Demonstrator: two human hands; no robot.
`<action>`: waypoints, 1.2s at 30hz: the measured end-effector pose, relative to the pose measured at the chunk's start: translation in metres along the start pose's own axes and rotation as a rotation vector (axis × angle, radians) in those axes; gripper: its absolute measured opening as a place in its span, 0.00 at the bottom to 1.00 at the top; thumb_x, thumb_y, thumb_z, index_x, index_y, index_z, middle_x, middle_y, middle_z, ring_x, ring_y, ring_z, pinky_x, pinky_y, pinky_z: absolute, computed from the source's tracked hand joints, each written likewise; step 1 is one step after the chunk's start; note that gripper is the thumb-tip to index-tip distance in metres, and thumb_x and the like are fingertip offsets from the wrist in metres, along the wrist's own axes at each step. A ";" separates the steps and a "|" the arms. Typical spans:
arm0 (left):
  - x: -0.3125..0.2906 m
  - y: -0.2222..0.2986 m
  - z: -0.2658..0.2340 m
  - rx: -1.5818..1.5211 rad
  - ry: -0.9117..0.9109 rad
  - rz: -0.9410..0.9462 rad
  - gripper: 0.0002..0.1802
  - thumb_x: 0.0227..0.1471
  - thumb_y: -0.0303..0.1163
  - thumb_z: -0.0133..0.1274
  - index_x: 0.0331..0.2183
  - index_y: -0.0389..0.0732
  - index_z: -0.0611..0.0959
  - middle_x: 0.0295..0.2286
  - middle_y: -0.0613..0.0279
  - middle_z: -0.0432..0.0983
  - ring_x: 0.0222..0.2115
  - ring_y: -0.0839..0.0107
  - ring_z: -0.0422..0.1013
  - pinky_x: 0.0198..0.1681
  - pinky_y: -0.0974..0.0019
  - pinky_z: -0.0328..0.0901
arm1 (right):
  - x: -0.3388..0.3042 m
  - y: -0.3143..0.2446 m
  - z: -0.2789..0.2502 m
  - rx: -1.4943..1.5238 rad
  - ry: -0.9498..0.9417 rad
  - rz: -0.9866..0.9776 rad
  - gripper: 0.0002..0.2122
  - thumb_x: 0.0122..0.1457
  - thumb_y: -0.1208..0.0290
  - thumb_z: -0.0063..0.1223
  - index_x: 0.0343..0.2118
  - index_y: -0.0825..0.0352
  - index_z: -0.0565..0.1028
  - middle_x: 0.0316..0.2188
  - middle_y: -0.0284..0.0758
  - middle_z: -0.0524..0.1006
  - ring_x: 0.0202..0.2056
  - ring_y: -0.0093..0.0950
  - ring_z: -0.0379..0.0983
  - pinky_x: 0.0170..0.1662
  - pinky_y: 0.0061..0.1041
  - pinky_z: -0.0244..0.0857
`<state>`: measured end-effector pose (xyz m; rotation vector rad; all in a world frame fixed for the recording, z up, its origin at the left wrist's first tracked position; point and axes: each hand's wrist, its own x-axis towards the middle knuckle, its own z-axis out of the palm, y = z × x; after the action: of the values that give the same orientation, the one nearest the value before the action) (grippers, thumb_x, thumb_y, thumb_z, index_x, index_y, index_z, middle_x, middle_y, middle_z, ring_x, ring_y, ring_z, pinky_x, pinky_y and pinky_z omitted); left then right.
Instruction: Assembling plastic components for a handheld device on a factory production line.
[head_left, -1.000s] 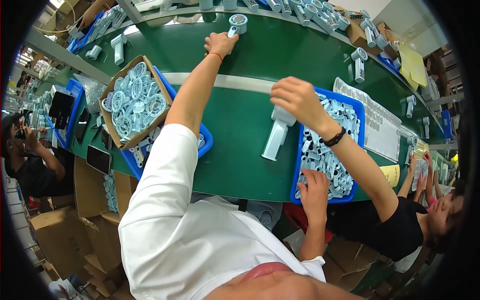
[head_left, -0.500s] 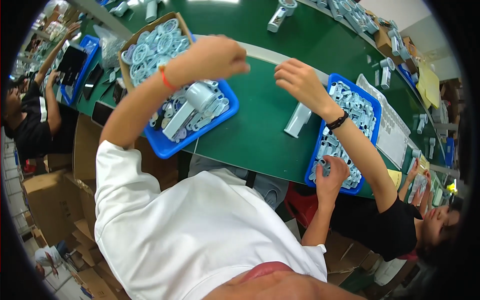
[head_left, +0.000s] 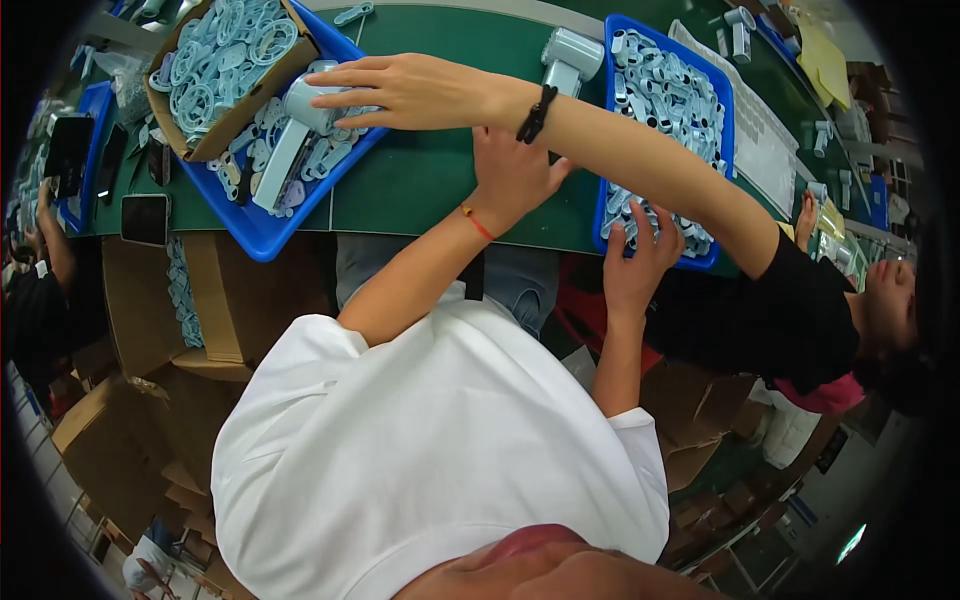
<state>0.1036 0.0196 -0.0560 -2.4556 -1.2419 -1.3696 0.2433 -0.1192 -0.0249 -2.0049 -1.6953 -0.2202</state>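
Observation:
My left hand (head_left: 512, 178), with a red string on its wrist, is over the table's middle, partly under a co-worker's forearm (head_left: 640, 145). Its thumb points right; the other fingers are mostly hidden. My right hand (head_left: 645, 252) is at the near edge of the right blue tray (head_left: 727, 120), fingers apart and curved over small light-blue plastic parts (head_left: 665, 90). A light-blue housing with a round head (head_left: 573, 52) lies beyond the co-worker's forearm. The co-worker's hand (head_left: 410, 92) touches another such housing (head_left: 285, 160) on the left blue tray (head_left: 262, 240).
A cardboard box (head_left: 165, 105) of light-blue rings stands at the left tray's far side. A phone (head_left: 146, 219) lies at the table's left edge. Open cartons (head_left: 150, 300) stand below it. White sheets (head_left: 750, 120) lie right of the right tray.
My left hand has moved right, from above the left tray to the table's middle. The co-worker's arm has swung left across it to the left tray. My right hand's fingers have spread. The view has shifted.

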 end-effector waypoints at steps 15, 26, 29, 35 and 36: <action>-0.078 0.013 -0.121 -1.195 -0.764 -1.055 0.31 0.50 0.35 0.48 0.51 0.26 0.59 0.34 0.47 0.71 0.34 0.62 0.70 0.38 0.65 0.65 | -0.042 -0.082 0.025 1.187 -0.471 0.463 0.25 0.61 0.52 0.41 0.49 0.73 0.65 0.38 0.38 0.74 0.39 0.23 0.70 0.41 0.22 0.65; -0.054 -0.013 -0.153 -0.376 -0.321 0.235 0.14 0.36 0.37 0.62 0.30 0.44 0.81 0.29 0.68 0.72 0.31 0.66 0.67 0.33 0.62 0.61 | -0.022 -0.079 0.001 0.818 -0.464 0.231 0.25 0.41 0.75 0.61 0.46 0.71 0.70 0.42 0.43 0.72 0.41 0.35 0.71 0.41 0.28 0.64; -0.013 -0.016 -0.141 -0.136 -0.569 0.236 0.28 0.29 0.38 0.65 0.39 0.46 0.78 0.42 0.68 0.68 0.45 0.61 0.62 0.49 0.52 0.55 | -0.007 -0.072 0.016 0.507 -0.329 -0.220 0.28 0.36 0.77 0.62 0.46 0.68 0.70 0.42 0.41 0.72 0.40 0.38 0.70 0.41 0.33 0.63; -0.025 -0.038 -0.110 -0.088 -0.644 0.250 0.32 0.30 0.38 0.65 0.43 0.47 0.77 0.41 0.64 0.70 0.44 0.58 0.64 0.51 0.53 0.57 | 0.004 -0.065 0.042 0.463 -0.228 -0.281 0.29 0.37 0.77 0.62 0.48 0.68 0.69 0.42 0.40 0.73 0.43 0.37 0.69 0.45 0.33 0.61; -0.026 -0.038 -0.107 -0.086 -0.596 0.257 0.31 0.31 0.38 0.64 0.43 0.47 0.77 0.40 0.65 0.71 0.43 0.58 0.64 0.50 0.53 0.58 | 0.002 -0.063 0.046 0.427 -0.195 -0.296 0.29 0.37 0.78 0.62 0.48 0.68 0.69 0.42 0.39 0.73 0.43 0.37 0.69 0.46 0.33 0.60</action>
<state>-0.0026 -0.0151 -0.0223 -3.0748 -0.8935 -0.6575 0.1745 -0.0895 -0.0461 -1.5007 -1.9609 0.2302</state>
